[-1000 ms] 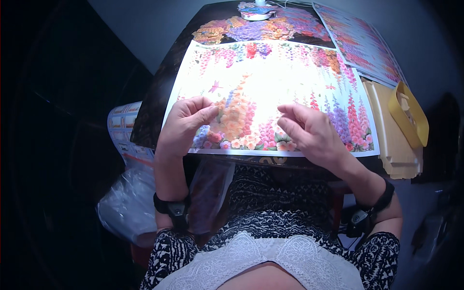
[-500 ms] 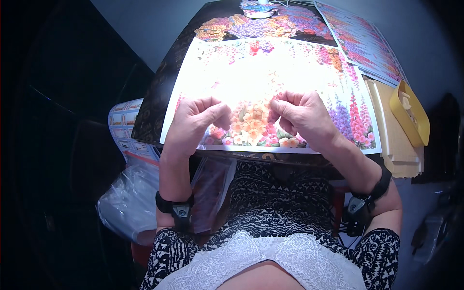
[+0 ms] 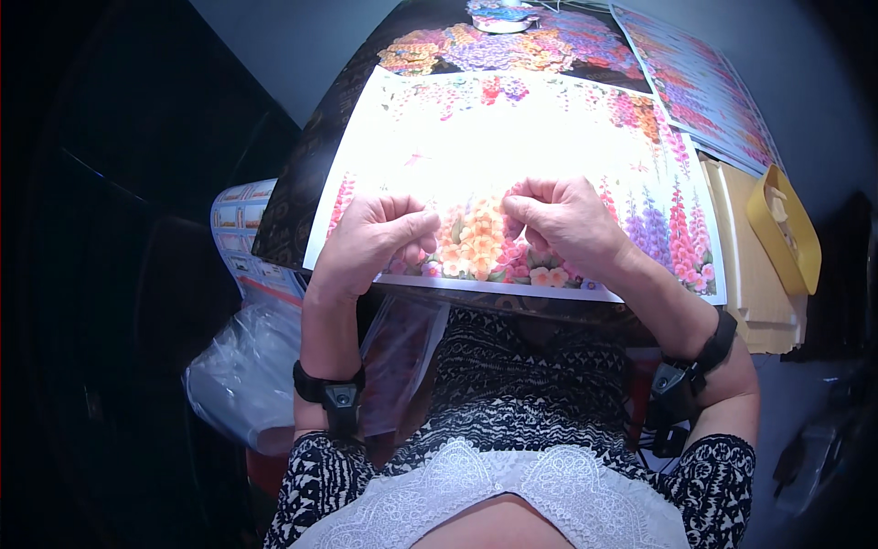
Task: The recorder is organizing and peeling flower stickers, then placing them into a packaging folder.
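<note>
The left hand [image 3: 389,233] is closed loosely, its thumb bent onto the curled forefinger. The right hand [image 3: 560,215] mirrors it, fingers folded and thumb tip drawn in to the forefinger. That kind of pinch would suit something small and thin, but I cannot tell whether either hand has anything between its fingertips. They face each other a little apart, probably so that both can work at one spot under the light.

Below them the flower-printed sheet [image 3: 526,137] lies along the near edge of the table [image 3: 306,174], likely placed there for easy reach. Whether the hands touch it is not clear. Orange flowers [image 3: 477,240] show in the gap between the hands, while the middle of the paper is washed out by glare.

A white lamp [image 3: 503,23] stands at the far edge, perhaps to keep its base out of the way while lighting the paper. In front of it is a spread of flower cut-outs [image 3: 503,50]. More printed sheets [image 3: 700,87] lie at the far right corner. Brown card [image 3: 754,274] runs along the right edge to the near right corner, and a yellow tray [image 3: 814,265] overlaps its outer side, holding pale scraps [image 3: 779,209]; it seems set within the right arm's reach. Past the left edge hang a printed sheet with small pictures [image 3: 242,229] and, lower, a clear plastic bag [image 3: 242,366].
</note>
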Demonstrator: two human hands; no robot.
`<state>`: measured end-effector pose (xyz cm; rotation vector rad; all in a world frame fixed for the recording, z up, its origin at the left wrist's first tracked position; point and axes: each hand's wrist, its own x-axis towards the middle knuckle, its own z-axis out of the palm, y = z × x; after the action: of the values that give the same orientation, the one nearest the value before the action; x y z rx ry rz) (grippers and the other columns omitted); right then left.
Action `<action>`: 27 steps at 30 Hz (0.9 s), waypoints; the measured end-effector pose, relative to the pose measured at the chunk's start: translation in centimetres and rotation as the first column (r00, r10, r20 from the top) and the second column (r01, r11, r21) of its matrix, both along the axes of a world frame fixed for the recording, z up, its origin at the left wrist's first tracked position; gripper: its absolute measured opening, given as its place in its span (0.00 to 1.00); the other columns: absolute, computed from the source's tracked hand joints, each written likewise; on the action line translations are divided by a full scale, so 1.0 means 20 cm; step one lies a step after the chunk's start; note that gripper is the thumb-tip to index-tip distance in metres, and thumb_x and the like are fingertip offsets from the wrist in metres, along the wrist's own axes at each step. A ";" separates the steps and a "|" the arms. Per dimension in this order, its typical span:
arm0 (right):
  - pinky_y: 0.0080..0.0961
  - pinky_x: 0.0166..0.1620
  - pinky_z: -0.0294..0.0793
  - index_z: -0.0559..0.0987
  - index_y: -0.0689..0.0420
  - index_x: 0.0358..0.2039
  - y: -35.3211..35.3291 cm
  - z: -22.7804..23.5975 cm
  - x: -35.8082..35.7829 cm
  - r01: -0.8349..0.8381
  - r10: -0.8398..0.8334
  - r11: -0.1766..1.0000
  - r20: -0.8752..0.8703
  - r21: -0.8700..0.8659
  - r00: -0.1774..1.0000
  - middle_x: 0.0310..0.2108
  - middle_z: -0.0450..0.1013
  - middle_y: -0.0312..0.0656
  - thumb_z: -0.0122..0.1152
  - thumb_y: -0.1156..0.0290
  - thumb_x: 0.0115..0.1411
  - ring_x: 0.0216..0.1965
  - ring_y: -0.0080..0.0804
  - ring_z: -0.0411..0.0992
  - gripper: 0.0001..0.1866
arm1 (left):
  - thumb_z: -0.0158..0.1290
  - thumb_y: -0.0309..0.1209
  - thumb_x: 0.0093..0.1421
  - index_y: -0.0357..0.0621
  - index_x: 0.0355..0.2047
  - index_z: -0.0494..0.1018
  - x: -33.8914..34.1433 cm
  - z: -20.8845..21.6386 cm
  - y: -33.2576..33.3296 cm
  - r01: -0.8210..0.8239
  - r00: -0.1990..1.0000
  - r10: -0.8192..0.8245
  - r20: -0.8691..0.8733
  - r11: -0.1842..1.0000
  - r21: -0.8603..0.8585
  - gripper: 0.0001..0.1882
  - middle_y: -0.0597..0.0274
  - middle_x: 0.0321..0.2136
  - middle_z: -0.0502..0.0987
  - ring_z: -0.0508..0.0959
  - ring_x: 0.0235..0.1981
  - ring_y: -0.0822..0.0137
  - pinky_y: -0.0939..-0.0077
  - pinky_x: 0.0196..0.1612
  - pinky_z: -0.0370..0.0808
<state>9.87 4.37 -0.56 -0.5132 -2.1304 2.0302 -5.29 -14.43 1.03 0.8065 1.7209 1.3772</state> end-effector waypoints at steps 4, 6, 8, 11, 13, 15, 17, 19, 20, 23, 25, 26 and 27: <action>0.11 0.17 0.61 0.77 0.62 0.31 0.02 0.01 -0.02 -0.048 0.047 0.998 0.018 0.047 0.999 0.22 0.73 0.35 0.54 0.70 0.63 0.16 0.11 0.63 0.09 | 0.53 0.27 0.60 0.36 0.28 0.74 0.01 0.01 0.02 0.032 0.999 -0.032 0.004 0.999 -0.023 0.07 0.62 0.19 0.77 0.72 0.16 0.80 0.89 0.20 0.68; 0.11 0.17 0.61 0.77 0.62 0.31 0.02 0.03 -0.03 -0.073 0.072 0.995 0.015 0.061 0.997 0.22 0.73 0.35 0.54 0.70 0.63 0.16 0.11 0.64 0.09 | 0.54 0.28 0.59 0.37 0.28 0.75 0.01 0.01 0.02 0.003 1.000 -0.003 -0.004 1.000 0.003 0.06 0.65 0.18 0.76 0.71 0.15 0.83 0.90 0.17 0.65; 0.12 0.17 0.63 0.77 0.62 0.32 0.03 0.05 -0.04 -0.075 0.075 0.995 0.001 -0.072 0.997 0.22 0.73 0.36 0.54 0.68 0.64 0.16 0.12 0.65 0.10 | 0.54 0.27 0.59 0.37 0.28 0.75 0.00 0.01 0.02 -0.018 1.000 0.018 -0.001 1.000 0.016 0.06 0.65 0.18 0.76 0.71 0.15 0.82 0.89 0.17 0.65; 0.10 0.18 0.65 0.77 0.64 0.36 0.07 0.02 -0.06 -0.017 0.016 0.999 -0.037 -0.035 0.999 0.23 0.74 0.37 0.53 0.65 0.65 0.16 0.12 0.65 0.13 | 0.54 0.27 0.59 0.37 0.27 0.74 -0.03 0.02 0.01 -0.050 0.999 0.050 -0.014 0.998 0.032 0.06 0.64 0.17 0.76 0.71 0.14 0.81 0.89 0.17 0.66; 0.09 0.19 0.65 0.78 0.65 0.39 0.10 -0.01 -0.06 0.057 -0.060 0.997 -0.063 -0.049 0.996 0.23 0.75 0.39 0.51 0.64 0.65 0.17 0.12 0.66 0.15 | 0.54 0.27 0.59 0.37 0.25 0.74 -0.06 0.01 0.00 -0.089 0.995 0.089 -0.054 0.996 0.005 0.07 0.63 0.17 0.76 0.72 0.13 0.80 0.90 0.16 0.66; 0.09 0.19 0.65 0.78 0.65 0.38 0.12 -0.01 -0.05 0.078 -0.080 0.997 -0.086 -0.021 0.993 0.22 0.75 0.39 0.52 0.63 0.65 0.17 0.12 0.66 0.16 | 0.54 0.27 0.59 0.37 0.26 0.75 -0.07 0.03 -0.01 -0.108 0.993 0.106 -0.061 0.993 -0.038 0.07 0.63 0.17 0.76 0.71 0.13 0.80 0.90 0.17 0.66; 0.10 0.19 0.64 0.78 0.65 0.38 0.16 -0.03 -0.05 0.099 -0.098 0.995 -0.144 0.004 0.985 0.21 0.75 0.38 0.52 0.63 0.65 0.17 0.12 0.65 0.16 | 0.54 0.26 0.59 0.37 0.26 0.74 -0.07 0.05 -0.02 -0.132 0.989 0.125 -0.083 0.988 -0.082 0.07 0.63 0.17 0.76 0.71 0.12 0.81 0.92 0.15 0.64; 0.10 0.19 0.64 0.78 0.66 0.38 0.17 -0.04 -0.05 0.094 -0.093 0.996 -0.149 -0.003 0.984 0.21 0.75 0.38 0.52 0.63 0.65 0.17 0.12 0.65 0.16 | 0.54 0.26 0.59 0.37 0.26 0.74 -0.08 0.05 -0.03 -0.147 0.988 0.141 -0.057 0.983 -0.109 0.07 0.63 0.17 0.76 0.71 0.12 0.81 0.91 0.15 0.64; 0.10 0.19 0.64 0.78 0.66 0.38 0.18 -0.04 -0.05 0.090 -0.090 0.996 -0.155 -0.005 0.984 0.21 0.75 0.38 0.52 0.64 0.65 0.17 0.12 0.65 0.16 | 0.54 0.27 0.59 0.37 0.26 0.74 -0.08 0.05 -0.03 -0.160 0.987 0.157 -0.030 0.978 -0.133 0.06 0.63 0.17 0.76 0.70 0.12 0.81 0.91 0.15 0.64; 0.09 0.21 0.64 0.78 0.66 0.37 0.18 -0.05 -0.06 0.061 -0.061 0.998 -0.142 -0.010 0.988 0.21 0.74 0.37 0.52 0.65 0.65 0.17 0.12 0.65 0.15 | 0.55 0.26 0.58 0.36 0.26 0.74 -0.09 0.04 -0.04 -0.147 0.989 0.147 -0.012 0.976 -0.160 0.06 0.63 0.16 0.76 0.70 0.11 0.80 0.91 0.15 0.64; 0.09 0.22 0.64 0.78 0.66 0.37 0.17 -0.04 -0.06 0.056 -0.055 0.998 -0.115 0.006 0.992 0.21 0.74 0.37 0.53 0.65 0.65 0.18 0.12 0.65 0.14 | 0.54 0.26 0.59 0.36 0.26 0.74 -0.08 0.03 -0.04 -0.137 0.991 0.137 -0.015 0.976 -0.170 0.07 0.63 0.15 0.76 0.69 0.11 0.80 0.91 0.14 0.64; 0.09 0.22 0.64 0.78 0.66 0.37 0.17 -0.04 -0.05 0.048 -0.046 0.999 -0.088 0.025 0.995 0.21 0.74 0.37 0.53 0.66 0.64 0.18 0.12 0.65 0.14 | 0.54 0.26 0.59 0.36 0.25 0.74 -0.07 0.03 -0.03 -0.129 0.992 0.128 -0.017 0.976 -0.177 0.07 0.63 0.15 0.75 0.69 0.11 0.80 0.91 0.14 0.63; 0.09 0.22 0.64 0.78 0.66 0.37 0.17 -0.04 -0.05 0.050 -0.048 0.998 -0.088 0.023 0.995 0.21 0.74 0.37 0.53 0.66 0.64 0.18 0.12 0.65 0.14 | 0.54 0.26 0.59 0.36 0.25 0.74 -0.07 0.03 -0.03 -0.127 0.992 0.126 -0.017 0.976 -0.179 0.07 0.63 0.15 0.75 0.69 0.11 0.80 0.91 0.14 0.63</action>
<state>8.80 7.76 -1.29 -0.4599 -2.0697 1.9598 -6.60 -14.94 1.54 0.6096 1.8979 1.2804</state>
